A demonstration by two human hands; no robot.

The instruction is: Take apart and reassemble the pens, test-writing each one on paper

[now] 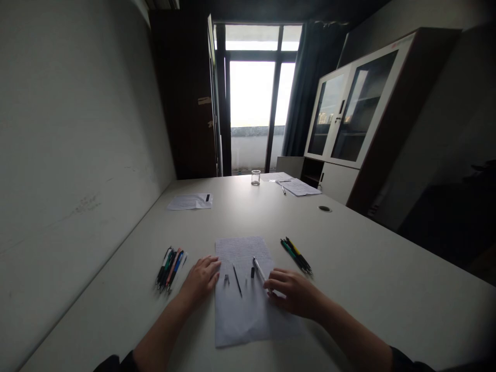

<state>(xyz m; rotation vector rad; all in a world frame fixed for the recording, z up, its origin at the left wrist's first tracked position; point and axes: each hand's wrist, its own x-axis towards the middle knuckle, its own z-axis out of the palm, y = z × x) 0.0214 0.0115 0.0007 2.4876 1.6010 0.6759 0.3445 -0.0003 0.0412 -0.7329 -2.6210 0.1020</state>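
Note:
A lined sheet of paper (236, 325) lies on the table before me. My left hand (199, 279) rests at its left edge with the fingers stretched out and nothing held. My right hand (289, 289) is closed around the lower end of a pale pen barrel (259, 268), which slants up and left over the sheet. Between the hands lie a thin dark pen refill (237, 281), a short black piece (252, 273), a tiny pale piece (245, 280) and a small clear-and-dark pen part (227, 279). The fingers hide the barrel's near end.
A bunch of several pens (169, 268) lies left of my left hand. More pens (296, 256) lie beyond my right hand. Farther off are a glass jar (256, 177), papers (298, 187), another sheet (189, 201) and a cable hole (324, 208). A wall (77, 155) borders the table's left side.

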